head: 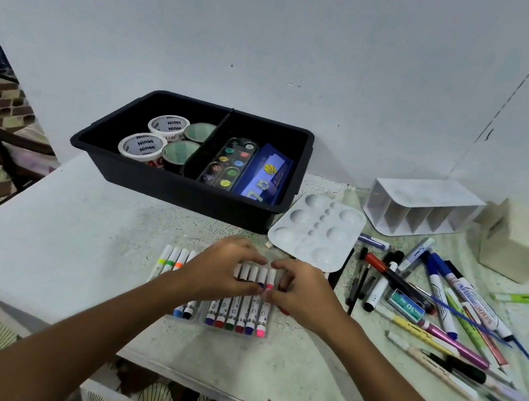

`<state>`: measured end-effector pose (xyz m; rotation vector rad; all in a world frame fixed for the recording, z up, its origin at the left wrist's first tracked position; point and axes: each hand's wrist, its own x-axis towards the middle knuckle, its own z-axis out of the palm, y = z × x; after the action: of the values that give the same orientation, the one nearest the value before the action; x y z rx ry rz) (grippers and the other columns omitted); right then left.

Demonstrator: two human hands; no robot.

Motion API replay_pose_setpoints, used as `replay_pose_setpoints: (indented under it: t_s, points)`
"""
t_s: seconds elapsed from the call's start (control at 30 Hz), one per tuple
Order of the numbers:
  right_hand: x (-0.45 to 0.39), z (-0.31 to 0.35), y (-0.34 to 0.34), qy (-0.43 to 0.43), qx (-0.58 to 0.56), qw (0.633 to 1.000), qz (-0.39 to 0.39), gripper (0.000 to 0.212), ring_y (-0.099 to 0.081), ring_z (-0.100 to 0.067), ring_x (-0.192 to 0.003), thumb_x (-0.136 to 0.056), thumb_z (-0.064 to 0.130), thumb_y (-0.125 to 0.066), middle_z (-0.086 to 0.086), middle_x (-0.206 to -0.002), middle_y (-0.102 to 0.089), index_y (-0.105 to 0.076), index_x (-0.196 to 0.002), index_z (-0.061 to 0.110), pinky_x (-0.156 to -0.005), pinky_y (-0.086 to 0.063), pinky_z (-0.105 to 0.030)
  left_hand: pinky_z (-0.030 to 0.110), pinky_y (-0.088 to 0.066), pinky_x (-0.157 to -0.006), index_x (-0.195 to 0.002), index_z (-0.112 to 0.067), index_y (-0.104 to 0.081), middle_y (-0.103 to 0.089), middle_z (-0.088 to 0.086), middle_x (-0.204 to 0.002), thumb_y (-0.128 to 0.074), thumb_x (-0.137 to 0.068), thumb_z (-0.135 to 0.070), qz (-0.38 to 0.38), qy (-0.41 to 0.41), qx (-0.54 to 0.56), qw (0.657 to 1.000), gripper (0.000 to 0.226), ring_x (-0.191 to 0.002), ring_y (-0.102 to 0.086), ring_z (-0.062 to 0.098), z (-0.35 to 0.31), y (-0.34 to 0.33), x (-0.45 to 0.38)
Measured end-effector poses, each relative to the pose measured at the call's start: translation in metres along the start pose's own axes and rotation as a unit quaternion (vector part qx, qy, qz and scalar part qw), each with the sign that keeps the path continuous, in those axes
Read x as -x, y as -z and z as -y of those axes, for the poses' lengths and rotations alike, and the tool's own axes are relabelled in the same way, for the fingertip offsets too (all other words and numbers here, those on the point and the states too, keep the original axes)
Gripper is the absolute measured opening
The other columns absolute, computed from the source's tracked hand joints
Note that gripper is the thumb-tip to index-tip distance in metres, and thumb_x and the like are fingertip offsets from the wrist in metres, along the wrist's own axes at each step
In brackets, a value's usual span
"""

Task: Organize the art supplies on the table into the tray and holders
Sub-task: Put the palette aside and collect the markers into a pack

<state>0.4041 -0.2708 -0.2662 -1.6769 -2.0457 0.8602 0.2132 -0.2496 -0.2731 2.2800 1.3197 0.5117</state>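
A clear pack of coloured felt-tip markers (231, 313) lies flat on the table in front of me. My left hand (224, 272) grips the pack from the left, fingers curled over its top and thumb at its middle. My right hand (302, 293) grips it from the right, fingertips meeting the left hand near the pink marker. Behind stands a black divided tray (185, 187) holding tape rolls (141, 146), a watercolour set (230, 163) and a blue box (265, 176). A white slotted holder (421, 209) lies on its side at the back right.
A white paint palette (317, 229) lies right of the tray. Several loose markers, pens and pencils (440, 308) are scattered across the right of the table. A cream box (523, 241) stands at the far right. The table's front edge is close to me; the wall is behind.
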Motion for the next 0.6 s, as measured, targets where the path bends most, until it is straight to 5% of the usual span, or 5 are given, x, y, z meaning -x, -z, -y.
replay_pose_setpoints:
  t_s: [0.2,0.6]
  points:
    - [0.010,0.008,0.010,0.060,0.150,0.983,0.083,0.068,-0.040,-0.015,-0.123,-0.070,0.048,-0.078,0.006,-0.136,-0.043,-0.057,-0.130,0.024,-0.096,-0.043,-0.038,0.039,-0.032,-0.102,-0.130,-0.023,-0.058,-0.053,-0.008,-0.135,-0.054,-0.064,-0.077,0.082,-0.049,-0.104,0.990,0.086,-0.123,-0.034,0.011,0.007,0.001,0.009]
    - [0.008,0.011,0.009,0.087,0.214,0.969,0.085,0.062,-0.036,-0.015,-0.120,-0.071,0.051,-0.077,0.008,-0.136,-0.047,-0.060,-0.126,0.028,-0.090,-0.040,-0.034,0.034,-0.025,-0.096,-0.133,-0.026,-0.054,-0.049,-0.008,-0.138,-0.066,-0.074,-0.065,0.120,-0.063,-0.200,0.970,0.071,-0.123,-0.032,0.013,-0.007,0.000,0.002]
